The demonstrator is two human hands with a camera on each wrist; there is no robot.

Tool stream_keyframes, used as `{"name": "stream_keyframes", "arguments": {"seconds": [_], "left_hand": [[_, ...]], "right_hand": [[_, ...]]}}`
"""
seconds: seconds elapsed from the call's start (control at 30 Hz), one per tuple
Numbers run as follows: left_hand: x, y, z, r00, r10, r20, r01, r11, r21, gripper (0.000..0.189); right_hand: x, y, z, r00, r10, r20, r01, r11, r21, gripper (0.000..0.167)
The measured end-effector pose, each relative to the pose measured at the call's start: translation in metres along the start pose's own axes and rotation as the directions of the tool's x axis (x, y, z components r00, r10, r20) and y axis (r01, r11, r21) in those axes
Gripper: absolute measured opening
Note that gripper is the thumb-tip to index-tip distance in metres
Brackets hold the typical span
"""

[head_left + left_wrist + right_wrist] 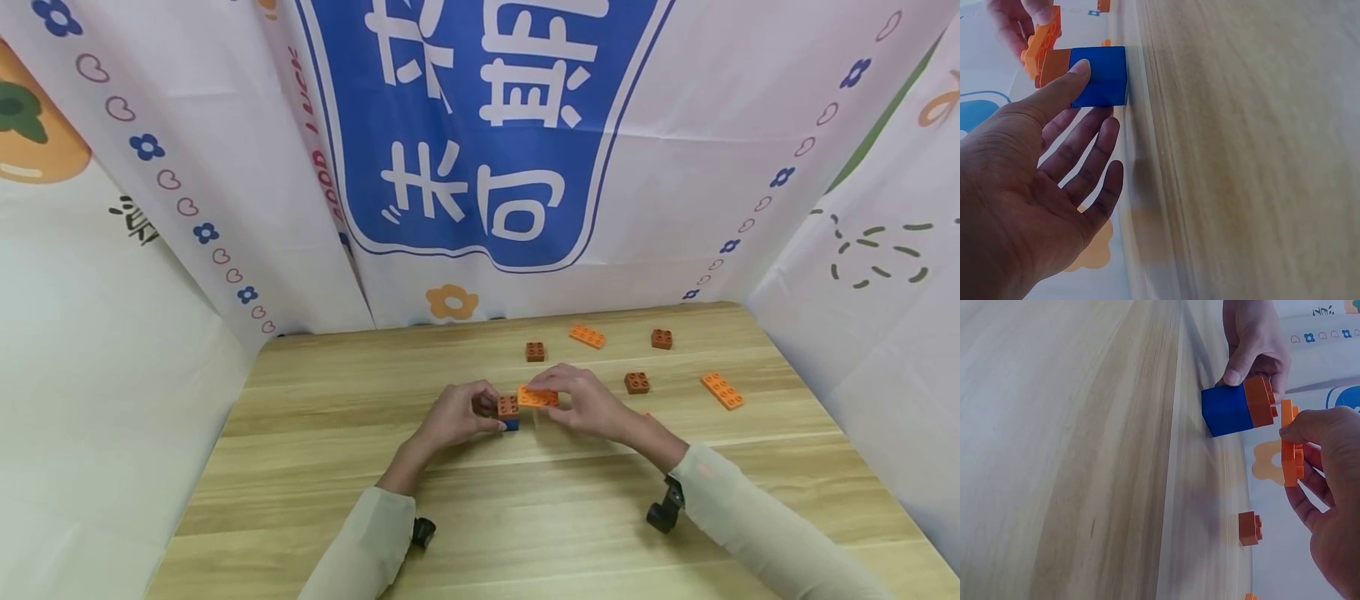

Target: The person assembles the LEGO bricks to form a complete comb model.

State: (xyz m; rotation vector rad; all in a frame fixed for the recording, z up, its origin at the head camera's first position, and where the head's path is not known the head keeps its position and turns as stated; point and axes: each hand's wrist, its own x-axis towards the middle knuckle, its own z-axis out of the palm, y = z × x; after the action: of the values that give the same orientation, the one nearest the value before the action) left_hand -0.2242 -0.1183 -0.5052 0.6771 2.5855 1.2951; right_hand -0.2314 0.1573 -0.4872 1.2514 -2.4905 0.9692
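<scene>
My left hand [457, 412] pinches a small stack between thumb and fingers: a blue block [1105, 76] below and a brown brick [1260, 400] on top, its studs showing. In my right hand [585, 402] is a flat orange brick [537, 397] with studs, gripped by its edges with thumb and fingers. That orange brick is beside the top of the brown one, close to its studs; in the right wrist view a narrow gap shows between them. Both hands are over the middle of the wooden table [360, 492].
Brown bricks lie behind and to the right: one [535, 352], another [637, 382], a third [662, 338]. Flat orange bricks rest at the back [587, 336] and right [722, 390]. An orange piece [648, 415] peeks out by my right wrist. A printed cloth [660, 208] hangs behind the table.
</scene>
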Motion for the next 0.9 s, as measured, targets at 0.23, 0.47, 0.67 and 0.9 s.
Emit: {"name": "stream_keyframes", "arguments": {"seconds": [0.23, 0.47, 0.67, 0.9], "left_hand": [[0.000, -0.001, 0.000, 1.000, 0.004, -0.007, -0.004, 1.000, 0.015, 0.028], [0.000, -0.002, 0.000, 1.000, 0.013, -0.007, -0.013, 1.000, -0.005, 0.027], [0.001, -0.001, 0.000, 1.000, 0.013, -0.006, -0.013, 1.000, -0.001, 0.027], [0.001, -0.001, 0.000, 1.000, 0.020, -0.006, -0.020, 1.000, -0.007, 0.028]], "right_hand": [[0.005, -0.002, 0.004, 1.000, -0.013, 0.028, 0.013, 1.000, 0.005, 0.041], [0.010, -0.004, 0.009, 0.999, -0.036, 0.024, 0.036, 0.999, 0.004, 0.040], [0.013, -0.006, 0.012, 0.999, -0.041, 0.034, 0.041, 0.999, 0.013, 0.039], [0.015, -0.008, 0.014, 0.998, -0.028, 0.060, 0.026, 0.999, 0.029, 0.038]]}}
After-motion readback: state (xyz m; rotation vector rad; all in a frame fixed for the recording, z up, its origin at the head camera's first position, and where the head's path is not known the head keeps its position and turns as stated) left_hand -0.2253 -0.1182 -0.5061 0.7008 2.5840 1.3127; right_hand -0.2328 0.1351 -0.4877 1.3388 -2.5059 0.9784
